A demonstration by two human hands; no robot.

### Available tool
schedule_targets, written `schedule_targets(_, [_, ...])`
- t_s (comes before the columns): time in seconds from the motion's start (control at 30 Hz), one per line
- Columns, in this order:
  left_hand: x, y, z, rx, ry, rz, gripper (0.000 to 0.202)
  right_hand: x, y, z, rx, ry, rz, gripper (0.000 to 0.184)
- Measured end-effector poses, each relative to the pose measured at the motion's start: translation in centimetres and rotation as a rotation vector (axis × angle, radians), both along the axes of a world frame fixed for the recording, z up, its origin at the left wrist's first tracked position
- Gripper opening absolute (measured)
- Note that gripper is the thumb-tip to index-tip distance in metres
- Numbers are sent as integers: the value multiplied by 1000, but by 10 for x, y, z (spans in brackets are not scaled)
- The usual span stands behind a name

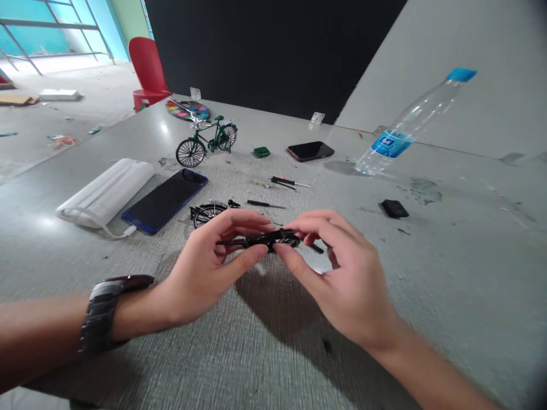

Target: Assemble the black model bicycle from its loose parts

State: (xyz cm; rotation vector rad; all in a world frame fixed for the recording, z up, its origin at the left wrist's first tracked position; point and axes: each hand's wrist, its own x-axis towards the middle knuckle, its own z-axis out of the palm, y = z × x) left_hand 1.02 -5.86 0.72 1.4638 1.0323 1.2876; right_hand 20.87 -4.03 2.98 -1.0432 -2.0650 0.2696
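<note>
Above the table's near middle, my left hand (217, 259) and my right hand (342, 270) pinch a black model bicycle part (277, 236) between thumbs and fingers. A spoked wheel shows in it, and thin black bars stick out at both ends. My fingers cover much of it. Just behind my left hand lies another black model bicycle part (209, 212) with a spoked wheel, rack and saddle, partly hidden. A small black screwdriver (262, 204) rests beyond my fingertips, with a second screwdriver (288, 181) farther back.
A green model bicycle (207, 139) stands at the back left, near a paint palette (188, 109). Left are a white power bank (106, 191) and blue phone (166, 199). Beyond sit a green piece (261, 152), another phone (310, 150), a water bottle (405, 128) and a black block (394, 208).
</note>
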Motion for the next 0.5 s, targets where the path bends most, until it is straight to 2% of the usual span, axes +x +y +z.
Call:
schedule_targets(0.13, [3, 4, -9, 18, -192, -1, 36, 1, 1, 3, 171, -5, 41, 11])
schedule_targets(0.2, [4, 4, -10, -4, -258, 12, 44, 3, 0, 4, 273, -16, 58, 14])
schedule_targets(0.27, [3, 3, -7, -48, -289, -11, 45, 5, 0, 5, 331, -32, 91, 17])
schedule_targets(0.37, [2, 1, -1, -188, -286, -224, 31, 7, 0, 3, 348, -86, 153, 19])
schedule_targets(0.43, [0, 1, 4, -292, -263, -366, 36, 7, -1, 1, 321, -126, 201, 16])
schedule_targets(0.5, [-1, 2, 7, -352, -231, -389, 41, 6, -2, 0, 269, -138, 249, 13])
